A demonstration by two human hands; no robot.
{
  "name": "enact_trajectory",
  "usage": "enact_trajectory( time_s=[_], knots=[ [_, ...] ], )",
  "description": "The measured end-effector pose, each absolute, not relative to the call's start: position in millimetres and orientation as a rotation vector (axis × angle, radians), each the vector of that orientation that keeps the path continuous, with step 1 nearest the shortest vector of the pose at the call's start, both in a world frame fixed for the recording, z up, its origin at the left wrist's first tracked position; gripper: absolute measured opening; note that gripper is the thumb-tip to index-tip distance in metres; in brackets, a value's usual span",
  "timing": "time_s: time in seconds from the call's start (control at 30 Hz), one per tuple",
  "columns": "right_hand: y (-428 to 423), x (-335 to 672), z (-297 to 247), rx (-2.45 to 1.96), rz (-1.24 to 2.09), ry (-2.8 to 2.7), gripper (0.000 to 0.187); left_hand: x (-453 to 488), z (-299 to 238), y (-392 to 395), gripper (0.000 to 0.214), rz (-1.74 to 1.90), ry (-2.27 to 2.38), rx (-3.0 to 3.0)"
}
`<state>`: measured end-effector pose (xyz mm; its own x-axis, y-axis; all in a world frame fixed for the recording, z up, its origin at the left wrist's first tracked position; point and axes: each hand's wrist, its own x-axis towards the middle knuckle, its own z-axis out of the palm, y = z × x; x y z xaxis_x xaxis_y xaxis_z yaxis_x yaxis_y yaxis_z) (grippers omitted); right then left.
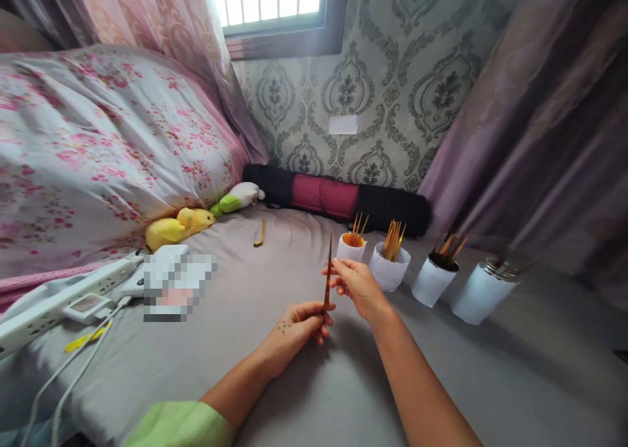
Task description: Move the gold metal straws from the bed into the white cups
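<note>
My left hand (303, 322) grips the lower end of a slender, pointed brown stick (328, 280), which stands nearly upright. It may be several thin sticks held together; I cannot tell. Around its middle, the thumb and fingertips of my right hand (357, 285) are pinched. Just beyond the right hand stands a row of white-wrapped holders with thin sticks in them: a small one with an orange inside (350, 247), a wider one (390, 270), a dark-rimmed one (432, 283) and a metal-rimmed one (483, 296). A bent golden piece (260, 233) lies on the grey sheet (235, 342).
A black and maroon roll (324, 195) lies along the wall. Left are a yellow plush toy (181, 228), a green and white plush toy (238, 198), a power strip (63, 303) with cables and a blurred-out item (179, 286). Floral bedding (108, 139) rises behind them.
</note>
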<state>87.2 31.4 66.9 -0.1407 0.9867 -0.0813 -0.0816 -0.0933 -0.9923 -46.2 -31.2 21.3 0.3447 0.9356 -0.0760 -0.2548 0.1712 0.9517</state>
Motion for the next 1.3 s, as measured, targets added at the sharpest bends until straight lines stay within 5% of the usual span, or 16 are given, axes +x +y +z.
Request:
enact_trajectory(
  time_s=[0.5,1.3],
  knots=[
    [31,78,61,-1.183,1.107,-1.416,0.025,-50,20,-30,0.027,0.866,0.757,0.937],
    [28,82,66,-1.097,1.226,-1.507,0.032,-56,22,-25,0.028,0.868,0.702,0.643]
  ],
)
